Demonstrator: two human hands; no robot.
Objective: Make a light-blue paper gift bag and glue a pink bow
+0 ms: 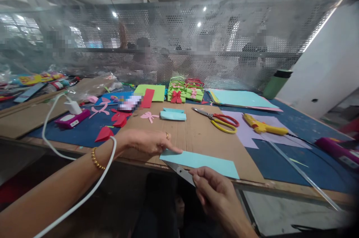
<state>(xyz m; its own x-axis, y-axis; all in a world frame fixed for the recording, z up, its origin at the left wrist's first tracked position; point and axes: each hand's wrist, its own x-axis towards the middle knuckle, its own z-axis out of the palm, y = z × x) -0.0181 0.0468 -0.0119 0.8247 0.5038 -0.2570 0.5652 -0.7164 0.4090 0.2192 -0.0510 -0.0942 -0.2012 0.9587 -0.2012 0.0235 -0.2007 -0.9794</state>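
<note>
Blue strip (210,164) flat on cardboard (193,135), near front edge of table (277,168). Left hand (151,142): index extended onto strip; other fingers' grip cannot be told. Right hand (215,189): fingers pinching metal tool (185,175). Perforated screen (157,24) behind; white wall (331,62) right.

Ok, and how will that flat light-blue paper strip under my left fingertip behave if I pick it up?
The flat light-blue paper strip looks thin, so it's probably light and apt to bend. It lies on the brown cardboard sheet, so it may slide if pushed, though your left hand, fingertip touching it, probably steadies it.
</note>
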